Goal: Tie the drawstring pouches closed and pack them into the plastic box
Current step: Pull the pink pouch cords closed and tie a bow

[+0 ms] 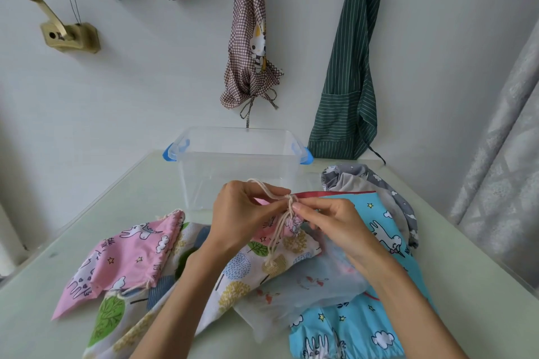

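A small pink drawstring pouch [274, 229] is held up over the table's middle, its mouth gathered. My left hand [242, 213] pinches its cream drawstring [280, 224] at the gathered neck. My right hand [329, 221] pinches the same cord from the right side. The cord ends hang down over a leaf-print pouch [233, 274]. The clear plastic box [239, 160] with blue clips stands open just behind my hands. Other pouches lie flat: a pink one [122, 259] at left, a white one [306, 291], and a blue one [388, 230] at right.
A grey star-print pouch [364, 183] lies at the back right beside the box. A checked apron [250, 46] and a green striped apron [347, 76] hang on the wall behind the table [116, 198]. A brass fitting [67, 35] is mounted at upper left.
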Action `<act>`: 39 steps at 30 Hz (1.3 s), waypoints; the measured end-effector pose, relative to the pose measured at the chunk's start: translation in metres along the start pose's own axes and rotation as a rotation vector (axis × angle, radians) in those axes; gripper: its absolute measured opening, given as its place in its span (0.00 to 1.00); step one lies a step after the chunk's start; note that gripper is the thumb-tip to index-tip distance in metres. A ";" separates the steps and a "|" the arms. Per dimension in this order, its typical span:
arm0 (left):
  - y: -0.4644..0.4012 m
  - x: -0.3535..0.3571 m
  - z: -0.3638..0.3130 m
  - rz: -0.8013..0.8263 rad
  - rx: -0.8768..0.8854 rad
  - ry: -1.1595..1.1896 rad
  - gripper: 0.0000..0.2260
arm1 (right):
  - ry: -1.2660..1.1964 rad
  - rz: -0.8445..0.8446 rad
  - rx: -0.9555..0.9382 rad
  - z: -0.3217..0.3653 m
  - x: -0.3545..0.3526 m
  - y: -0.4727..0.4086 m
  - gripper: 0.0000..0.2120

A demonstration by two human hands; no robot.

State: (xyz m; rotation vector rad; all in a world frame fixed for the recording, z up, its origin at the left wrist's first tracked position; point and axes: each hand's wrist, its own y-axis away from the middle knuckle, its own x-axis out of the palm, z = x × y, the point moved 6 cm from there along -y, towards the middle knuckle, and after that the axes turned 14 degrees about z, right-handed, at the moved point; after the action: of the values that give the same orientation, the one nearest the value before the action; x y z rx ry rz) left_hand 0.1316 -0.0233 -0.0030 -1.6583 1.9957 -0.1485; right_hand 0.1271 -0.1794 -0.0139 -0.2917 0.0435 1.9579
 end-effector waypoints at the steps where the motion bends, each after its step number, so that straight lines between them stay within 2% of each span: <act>1: -0.001 0.001 0.002 0.028 -0.010 0.031 0.04 | 0.035 -0.039 -0.033 0.002 -0.002 0.000 0.04; 3: -0.003 0.004 0.002 0.096 -0.024 0.079 0.03 | 0.152 -0.171 -0.117 0.008 -0.009 0.002 0.05; 4: -0.003 0.006 0.002 0.124 -0.026 0.092 0.04 | 0.300 -0.281 -0.171 0.012 -0.013 0.006 0.05; 7: -0.004 0.012 -0.001 0.162 -0.023 0.129 0.06 | 0.946 -0.563 -0.318 0.033 -0.007 0.019 0.04; 8: -0.004 0.013 -0.002 0.167 -0.017 0.128 0.06 | 1.067 -0.613 -0.315 0.034 -0.004 0.021 0.05; 10: -0.005 0.016 -0.001 0.181 -0.011 0.119 0.07 | 1.136 -0.644 -0.226 0.029 -0.007 0.020 0.06; 12: -0.005 0.015 0.001 0.172 -0.023 0.106 0.08 | 1.010 -0.580 -0.081 0.016 -0.016 0.014 0.03; 13: -0.005 0.013 0.003 0.157 -0.027 0.098 0.08 | 0.848 -0.496 -0.038 0.008 -0.021 0.009 0.04; 18: -0.006 0.002 0.008 0.044 -0.062 0.173 0.07 | -0.277 -0.042 0.004 -0.003 -0.017 -0.003 0.08; 20: -0.006 0.000 0.009 0.006 -0.092 0.211 0.09 | -0.498 0.042 -0.018 -0.001 -0.014 -0.001 0.07; 27: -0.003 0.006 -0.001 0.116 -0.158 0.228 0.12 | -0.596 -0.002 -0.132 0.005 -0.014 0.003 0.10; 29: -0.003 0.005 0.000 0.100 -0.163 0.243 0.11 | -0.338 -0.095 -0.111 0.006 -0.021 0.005 0.12; 32: -0.003 -0.001 0.003 0.046 -0.168 0.235 0.10 | 0.369 -0.281 -0.032 0.013 -0.036 0.012 0.15; 33: -0.003 -0.002 0.004 0.033 -0.167 0.233 0.09 | 0.497 -0.314 -0.029 0.017 -0.039 0.015 0.16; 34: -0.003 -0.004 0.004 0.011 -0.169 0.228 0.09 | 0.527 -0.317 -0.039 0.021 -0.039 0.016 0.17; 39: 0.001 -0.013 0.004 -0.184 -0.167 0.248 0.07 | -0.025 -0.193 -0.130 0.024 -0.035 0.011 0.16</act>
State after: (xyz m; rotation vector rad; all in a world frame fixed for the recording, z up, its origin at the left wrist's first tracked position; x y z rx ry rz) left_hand 0.1337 -0.0093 -0.0028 -2.0152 2.0781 -0.2724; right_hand 0.1257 -0.2110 0.0165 -0.3434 -0.1246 1.7749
